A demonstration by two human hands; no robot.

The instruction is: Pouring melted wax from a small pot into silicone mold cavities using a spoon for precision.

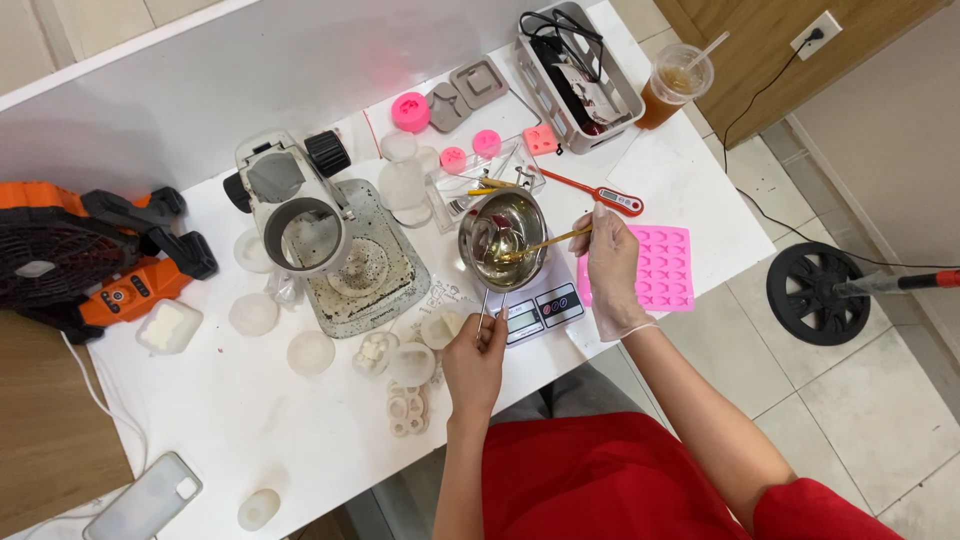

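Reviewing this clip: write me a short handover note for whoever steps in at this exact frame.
Left hand: bare, gripping the thin metal handle of the small steel melting pot.
Right hand: in a clear glove, holding a thin yellow stirring stick with its tip in the pot.
Things: the pot sits on the small digital kitchen scale and holds clear liquid. The pink silicone mould tray lies just right of the gloved hand; the red probe thermometer lies behind the pot.
Done: liquid is in the pot.
Left: the pink tray's cavities look unfilled.
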